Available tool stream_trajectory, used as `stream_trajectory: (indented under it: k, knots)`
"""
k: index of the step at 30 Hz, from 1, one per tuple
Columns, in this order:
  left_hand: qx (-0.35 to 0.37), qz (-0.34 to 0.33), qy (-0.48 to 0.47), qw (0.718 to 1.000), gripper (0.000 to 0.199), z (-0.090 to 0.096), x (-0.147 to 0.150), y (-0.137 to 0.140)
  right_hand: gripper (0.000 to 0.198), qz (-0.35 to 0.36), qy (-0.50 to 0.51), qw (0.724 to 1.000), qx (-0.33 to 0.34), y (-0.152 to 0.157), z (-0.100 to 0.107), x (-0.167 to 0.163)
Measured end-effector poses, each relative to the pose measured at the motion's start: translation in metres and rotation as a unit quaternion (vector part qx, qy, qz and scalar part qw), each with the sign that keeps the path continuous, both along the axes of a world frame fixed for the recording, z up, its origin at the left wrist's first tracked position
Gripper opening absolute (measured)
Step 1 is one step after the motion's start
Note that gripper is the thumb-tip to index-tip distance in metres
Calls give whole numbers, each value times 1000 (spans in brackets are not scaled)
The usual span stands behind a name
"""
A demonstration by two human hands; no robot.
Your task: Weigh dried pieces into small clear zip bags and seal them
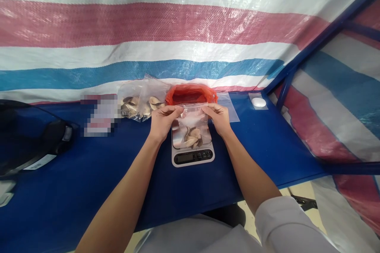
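Between my two hands is a clear zip-lock bag (194, 120) with several dried, pale brown slices (192, 137) in its lower part. My left hand (164, 121) pinches the bag's top left corner. Thumb and fingers of my right hand (218, 118) are closed on the top right corner. Under the bag lies a white kitchen scale (192, 160) with a shiny plate and a dark display; I cannot read any digits. Whether the bag rests on the plate or hangs just above it, I cannot tell. Just behind stands an orange-red plastic bag (191, 94), its mouth open.
Filled clear bags of similar slices (142, 104) lie left of the scale on the blue table (118, 174). A flat clear bag (230, 106) and a white rounded object (259, 102) are to the right. A black item (44, 142) sits far left. Striped sheeting (148, 23) hangs behind.
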State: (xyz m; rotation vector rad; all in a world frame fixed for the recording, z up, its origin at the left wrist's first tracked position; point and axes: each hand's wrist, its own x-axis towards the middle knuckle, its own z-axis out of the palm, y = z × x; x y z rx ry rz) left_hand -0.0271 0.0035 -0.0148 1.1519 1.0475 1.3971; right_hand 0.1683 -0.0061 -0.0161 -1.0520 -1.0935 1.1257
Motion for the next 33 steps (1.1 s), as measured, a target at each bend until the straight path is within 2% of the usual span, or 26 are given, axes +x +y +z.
stream_trajectory:
  k: [9,17,28,33]
  knots:
    - [47,5,37,998,23,2,2,-1,33,-1,-17,1000,24,-1,3,0]
    - [-13,-23,5,1000,28,3,3,-3,29,-10,-19,999,31,-2,5,-2]
    - [18,-14,28,999,25,8,4,-5,34,1,-13,999,35,0,-1,-5]
    - [7,-43,32,999,27,8,5,-6,34,-7,-21,999,48,-1,1,-5]
